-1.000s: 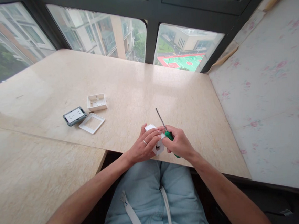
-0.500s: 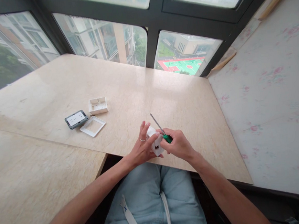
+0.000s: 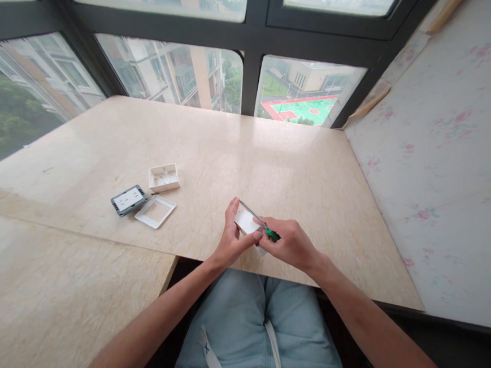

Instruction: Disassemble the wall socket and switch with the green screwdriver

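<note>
Just above the table's front edge, my left hand (image 3: pixel 234 237) grips a small white plastic box-like piece (image 3: pixel 247 221), thumb on the near side and fingers at the far side. In my right hand (image 3: pixel 289 241) is a screwdriver (image 3: pixel 272 234) with a green handle; its metal shaft points up and left across the white piece, the tip near my left fingertips. My right fingers also meet the white piece at its right side. Part of that piece is hidden behind both hands.
To the left on the table (image 3: pixel 313 184) lie a grey-and-white socket module (image 3: pixel 128 200), a white frame (image 3: pixel 155 212) and an open white mounting box (image 3: pixel 164 178). Windows (image 3: pixel 177 70) stand behind. A flowered wall (image 3: pixel 443 163) bounds the right side.
The white piece has been turned, so its smooth face now shows instead of the side with a dark opening. My left fingers shifted around it, and the screwdriver shaft tilted lower to the left.
</note>
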Motion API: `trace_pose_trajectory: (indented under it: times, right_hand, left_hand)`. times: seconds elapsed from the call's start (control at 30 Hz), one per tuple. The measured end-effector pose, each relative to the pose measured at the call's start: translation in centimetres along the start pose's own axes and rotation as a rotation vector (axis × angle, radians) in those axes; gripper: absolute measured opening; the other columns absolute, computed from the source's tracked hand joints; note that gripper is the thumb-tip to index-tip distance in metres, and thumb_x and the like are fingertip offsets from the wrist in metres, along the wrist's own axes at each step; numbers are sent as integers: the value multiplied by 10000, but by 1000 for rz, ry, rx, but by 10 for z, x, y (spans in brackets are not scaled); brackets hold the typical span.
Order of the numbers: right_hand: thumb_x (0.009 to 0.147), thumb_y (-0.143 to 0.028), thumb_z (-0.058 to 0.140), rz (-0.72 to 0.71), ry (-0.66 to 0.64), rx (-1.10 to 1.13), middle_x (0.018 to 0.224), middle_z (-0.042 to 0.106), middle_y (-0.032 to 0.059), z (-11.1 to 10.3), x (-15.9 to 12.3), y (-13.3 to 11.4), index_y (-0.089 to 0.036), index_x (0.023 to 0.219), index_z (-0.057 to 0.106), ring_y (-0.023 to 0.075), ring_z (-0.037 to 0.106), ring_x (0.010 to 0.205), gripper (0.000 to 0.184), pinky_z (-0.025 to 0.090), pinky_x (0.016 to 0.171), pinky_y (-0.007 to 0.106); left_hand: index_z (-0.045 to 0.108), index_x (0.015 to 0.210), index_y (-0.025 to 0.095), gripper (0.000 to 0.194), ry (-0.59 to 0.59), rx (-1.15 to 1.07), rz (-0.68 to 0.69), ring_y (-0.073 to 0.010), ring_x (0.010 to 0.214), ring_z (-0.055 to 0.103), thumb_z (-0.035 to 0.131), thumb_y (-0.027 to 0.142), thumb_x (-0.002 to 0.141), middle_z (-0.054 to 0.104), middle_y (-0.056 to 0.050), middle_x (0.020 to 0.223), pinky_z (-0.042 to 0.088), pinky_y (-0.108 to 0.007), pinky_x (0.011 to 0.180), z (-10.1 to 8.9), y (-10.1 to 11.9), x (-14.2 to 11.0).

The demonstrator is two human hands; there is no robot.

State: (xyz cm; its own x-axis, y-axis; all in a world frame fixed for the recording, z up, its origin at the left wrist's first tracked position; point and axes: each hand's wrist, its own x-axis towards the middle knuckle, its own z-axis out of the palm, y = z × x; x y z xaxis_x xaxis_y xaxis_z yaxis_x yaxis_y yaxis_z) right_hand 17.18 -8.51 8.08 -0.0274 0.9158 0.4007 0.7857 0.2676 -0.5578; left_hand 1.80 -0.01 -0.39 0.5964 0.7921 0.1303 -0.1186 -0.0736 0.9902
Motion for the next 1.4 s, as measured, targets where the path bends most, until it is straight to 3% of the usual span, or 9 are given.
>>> trace_pose_trajectory:
  times: [0.17,0.33,0.47,0.6,0.77,0.93,1.07,1.2,1.4]
  right_hand:
    - [824,-117,514,-119,15,-6,867,793,83,0,-7,5,-126,1090,730,147,698,668,342,482,604,219]
    - [840,-122,514,-81,16,-7,805,783,56,-3,-13,6,-140,1052,744,127,672,592,313,475,575,212]
    - [819,-156,548,7,18,39,860,774,59,-6,-13,4,-150,1118,724,141,680,664,347,498,631,222]
    - [796,-159,547,79,-75,95,838,730,32,-7,-16,4,-159,1137,709,137,633,684,378,493,670,230]
    - [810,-169,544,95,-159,162,676,585,-26,-7,-19,9,-121,1046,725,98,464,573,301,403,576,212]
    - [832,-192,553,73,-199,211,657,536,-44,-8,-20,15,-94,1140,707,88,416,556,359,383,566,204]
    - [833,-187,551,90,-265,227,678,546,-45,-11,-16,13,-130,1068,716,84,422,567,293,384,579,194]
    - [827,-196,533,112,-331,202,725,606,-23,-12,-15,11,-122,1136,686,97,482,590,353,406,594,202]
    - [823,-193,524,61,-291,91,721,657,15,-5,-21,13,-98,1177,661,120,511,585,391,397,583,223]
  left_hand:
    - [301,1533,230,1037,14,-48,-169,-389,1410,434,852,541,712,376,-199,1529,381,-560,1157,5,10,-1]
    - [332,1497,243,972,-15,-134,-123,-309,1242,569,858,499,721,505,-147,1363,474,-487,1067,7,10,-1]
    - [392,1466,232,922,8,-53,105,-304,1240,564,875,437,707,535,-136,1321,454,-499,1093,3,6,1]
    - [366,1507,233,970,-21,149,289,-317,1276,532,876,381,695,526,-149,1349,400,-521,1137,-4,10,3]
    - [264,1562,261,1022,-104,204,346,-302,1252,531,832,337,717,490,-140,1339,454,-485,1076,-9,12,4]
    - [196,1584,263,1075,-104,260,373,-311,1263,501,816,317,707,452,-139,1335,450,-498,1071,-9,11,3]
    - [221,1573,266,1058,-102,314,386,-314,1236,502,817,313,700,450,-133,1321,422,-543,1091,-8,12,1]
    - [246,1559,267,1030,-106,340,408,-308,1213,505,814,300,701,452,-133,1319,428,-551,1078,-9,12,0]
    - [331,1515,252,949,-107,379,434,-325,1250,485,800,263,690,470,-140,1321,444,-538,1069,-6,15,0]
